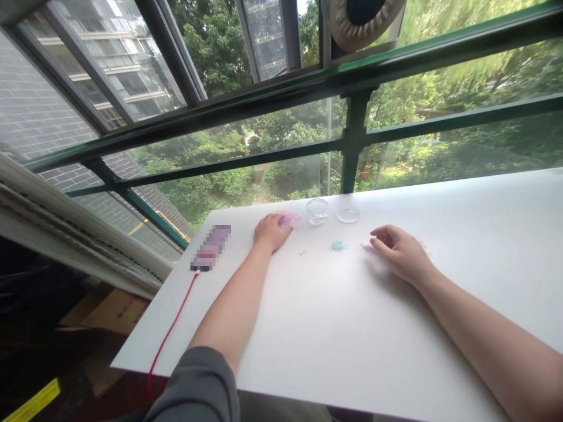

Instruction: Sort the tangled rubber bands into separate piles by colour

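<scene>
My left hand (pixel 271 232) rests at the table's far side, its fingers and thumb curled round a small pink and purple see-through bundle (pixel 289 220). What the bundle is made of is too blurred to tell. To the right, my right hand (pixel 399 252) hovers low over the table, fingers bent and thumb apart, with nothing visible between them. A flat pale pink piece (pixel 368 249) lies by its fingertips, and more pink shows partly hidden behind the hand. Between the hands lie a small light-blue cluster (pixel 338 246) and a tiny cream-coloured piece (pixel 303 252).
Behind the cluster stand a clear round container (pixel 317 212) and a clear shallow round dish or lid (pixel 348 215). A blurred-out phone-like device (pixel 211 247) with a red cable (pixel 173 325) lies on the left of the white table (pixel 316 340). Green window railings (pixel 352 140) border the far edge.
</scene>
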`<state>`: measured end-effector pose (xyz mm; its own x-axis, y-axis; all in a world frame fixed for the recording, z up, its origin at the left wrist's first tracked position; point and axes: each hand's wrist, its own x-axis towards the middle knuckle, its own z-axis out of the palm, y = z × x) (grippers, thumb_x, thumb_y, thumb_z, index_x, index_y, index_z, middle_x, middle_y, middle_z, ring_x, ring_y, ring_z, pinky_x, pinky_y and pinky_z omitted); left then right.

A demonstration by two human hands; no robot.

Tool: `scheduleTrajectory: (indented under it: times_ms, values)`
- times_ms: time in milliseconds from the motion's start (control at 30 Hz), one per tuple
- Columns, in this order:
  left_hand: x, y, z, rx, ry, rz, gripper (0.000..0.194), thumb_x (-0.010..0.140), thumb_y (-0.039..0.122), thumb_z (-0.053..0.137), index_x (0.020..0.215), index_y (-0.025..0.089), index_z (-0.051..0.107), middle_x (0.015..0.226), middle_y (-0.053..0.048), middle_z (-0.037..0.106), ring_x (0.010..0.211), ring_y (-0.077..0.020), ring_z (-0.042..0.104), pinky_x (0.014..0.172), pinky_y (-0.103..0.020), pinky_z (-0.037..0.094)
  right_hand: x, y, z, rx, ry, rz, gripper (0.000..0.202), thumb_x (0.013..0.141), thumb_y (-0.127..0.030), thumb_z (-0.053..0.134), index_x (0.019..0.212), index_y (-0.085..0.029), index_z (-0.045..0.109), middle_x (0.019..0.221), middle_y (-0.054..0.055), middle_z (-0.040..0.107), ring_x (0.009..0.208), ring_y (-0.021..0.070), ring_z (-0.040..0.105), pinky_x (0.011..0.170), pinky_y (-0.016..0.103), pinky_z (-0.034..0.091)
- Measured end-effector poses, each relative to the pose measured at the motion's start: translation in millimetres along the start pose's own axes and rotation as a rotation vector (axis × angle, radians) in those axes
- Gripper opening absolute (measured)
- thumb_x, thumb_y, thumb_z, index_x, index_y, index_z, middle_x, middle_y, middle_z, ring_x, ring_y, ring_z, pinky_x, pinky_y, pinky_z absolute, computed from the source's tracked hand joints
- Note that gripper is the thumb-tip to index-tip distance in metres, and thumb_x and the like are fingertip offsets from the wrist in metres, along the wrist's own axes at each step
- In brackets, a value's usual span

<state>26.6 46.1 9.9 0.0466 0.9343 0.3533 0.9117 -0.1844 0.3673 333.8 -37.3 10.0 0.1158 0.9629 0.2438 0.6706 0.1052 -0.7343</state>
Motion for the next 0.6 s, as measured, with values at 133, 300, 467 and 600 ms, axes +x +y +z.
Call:
scheduleTrajectory:
  times_ms: [133, 300, 467, 600]
  values:
    - [-2.2, -17.0, -10.7, -0.059, 0.036, -0.032, 0.022, 0.076, 0.023, 0.058, 0.096, 0.02, 0.068, 0.099, -0.008, 0.068, 0.09, -0.0213, 0.062, 0.085, -0.031, 0.047, -1.2, -1.2, -0.3, -0.016, -0.027, -0.008, 0.023, 0.076, -0.035, 0.053, 0.091, -0.019, 0.061, 0.073, 0.003, 0.064, 0.061, 0.0148, 0.056, 0.057, 0.026, 0.042]
    - [-8.7, -34.3, -25.0, -0.098, 0.112, -0.111, 0.021, 0.081, 0.027, 0.053, 0.095, 0.021, 0.068, 0.088, -0.005, 0.071, 0.082, -0.0198, 0.064, 0.075, -0.029, 0.049, -1.9, 1.4, -1.2, -0.012, -0.025, -0.037, 0.023, 0.076, -0.035, 0.053, 0.091, -0.019, 0.061, 0.074, 0.004, 0.065, 0.061, 0.015, 0.056, 0.055, 0.026, 0.042]
    - [-6.6, -37.1, -27.0, -0.2, 0.217, -0.154, 0.019, 0.08, 0.033, 0.056, 0.087, 0.02, 0.068, 0.088, -0.005, 0.072, 0.084, -0.0189, 0.065, 0.076, -0.027, 0.047, -2.3, 1.4, -3.6, -0.005, -0.018, -0.032, 0.021, 0.076, -0.035, 0.054, 0.089, -0.02, 0.062, 0.074, 0.004, 0.066, 0.061, 0.0158, 0.059, 0.054, 0.026, 0.043]
    - [-5.0, -40.2, -28.4, -0.244, 0.254, -0.169, 0.018, 0.079, 0.033, 0.057, 0.084, 0.02, 0.067, 0.091, -0.005, 0.072, 0.091, -0.0199, 0.064, 0.082, -0.029, 0.046, -1.9, 1.4, -3.8, 0.009, -0.007, -0.045, 0.02, 0.075, -0.034, 0.054, 0.087, -0.021, 0.062, 0.073, 0.004, 0.066, 0.06, 0.0159, 0.059, 0.054, 0.026, 0.043]
